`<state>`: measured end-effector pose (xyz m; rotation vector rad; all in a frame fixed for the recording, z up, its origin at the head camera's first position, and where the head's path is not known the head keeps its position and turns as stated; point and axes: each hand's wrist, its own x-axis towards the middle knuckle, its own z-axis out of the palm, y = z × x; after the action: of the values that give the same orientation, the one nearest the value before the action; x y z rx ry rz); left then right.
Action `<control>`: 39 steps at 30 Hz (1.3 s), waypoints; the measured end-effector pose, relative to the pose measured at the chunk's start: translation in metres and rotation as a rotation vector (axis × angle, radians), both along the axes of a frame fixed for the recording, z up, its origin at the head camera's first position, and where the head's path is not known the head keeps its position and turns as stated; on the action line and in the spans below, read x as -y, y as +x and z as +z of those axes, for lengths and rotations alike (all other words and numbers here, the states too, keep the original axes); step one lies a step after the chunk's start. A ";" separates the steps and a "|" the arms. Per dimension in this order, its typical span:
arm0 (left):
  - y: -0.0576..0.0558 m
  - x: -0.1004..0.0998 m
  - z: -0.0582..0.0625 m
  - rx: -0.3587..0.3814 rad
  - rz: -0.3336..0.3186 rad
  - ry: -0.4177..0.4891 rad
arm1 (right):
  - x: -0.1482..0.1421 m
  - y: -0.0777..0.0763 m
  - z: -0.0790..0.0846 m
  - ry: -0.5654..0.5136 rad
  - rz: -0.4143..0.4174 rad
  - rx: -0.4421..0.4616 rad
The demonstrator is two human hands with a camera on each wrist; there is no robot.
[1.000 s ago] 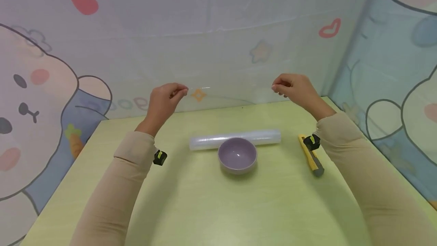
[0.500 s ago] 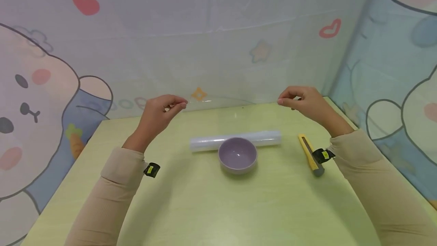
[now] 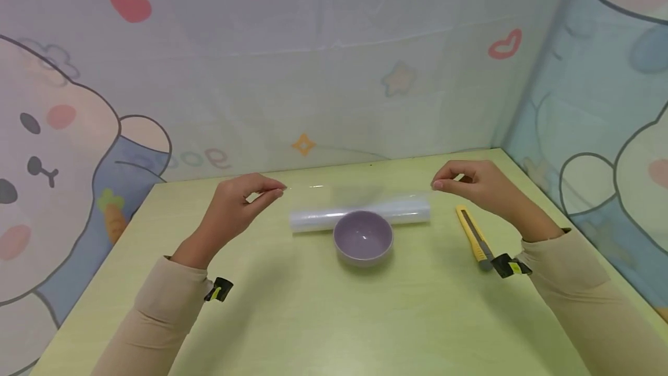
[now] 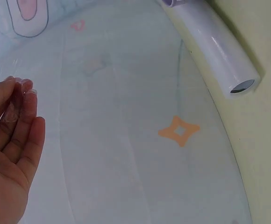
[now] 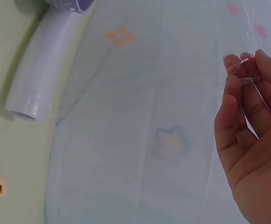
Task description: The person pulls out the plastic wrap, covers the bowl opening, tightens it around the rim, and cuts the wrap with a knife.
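Clear cling film (image 3: 315, 186), seen mostly by its glints, stretches between my two raised hands. My left hand (image 3: 237, 199) pinches one corner between thumb and fingertips, and my right hand (image 3: 475, 181) pinches the other. In the right wrist view, the film (image 5: 252, 35) runs in creased strands from the fingertips. A whitish roll of cling film (image 3: 313, 219) lies across the table behind a purple bowl (image 3: 363, 242), which stands upright. Whether the held film joins the roll I cannot tell.
A yellow and grey utility knife (image 3: 472, 234) lies right of the bowl, near my right wrist. The light green table (image 3: 334, 318) ends at a printed cloth backdrop (image 3: 235, 74) behind and at both sides.
Both hands have come down and slightly farther apart, bringing the stretched film from in front of the backdrop to just above the roll. Roll, bowl and knife have stayed put.
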<state>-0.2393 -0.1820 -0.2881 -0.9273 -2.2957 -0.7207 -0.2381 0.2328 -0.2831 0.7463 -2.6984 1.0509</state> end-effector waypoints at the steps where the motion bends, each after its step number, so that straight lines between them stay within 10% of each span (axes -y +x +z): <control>1: 0.003 0.001 -0.002 -0.007 -0.011 -0.012 | -0.001 0.002 -0.001 0.007 0.006 0.004; 26: 0.055 0.008 -0.045 0.069 -0.228 -0.139 | -0.015 0.025 -0.034 0.092 0.340 0.239; 39: 0.058 0.004 -0.086 0.113 -0.267 -0.200 | -0.015 0.024 -0.068 0.134 0.376 0.347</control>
<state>-0.1816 -0.1858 -0.3743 -1.3348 -2.4020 -0.6752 -0.2142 0.2482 -0.3509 1.2382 -3.0186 1.1796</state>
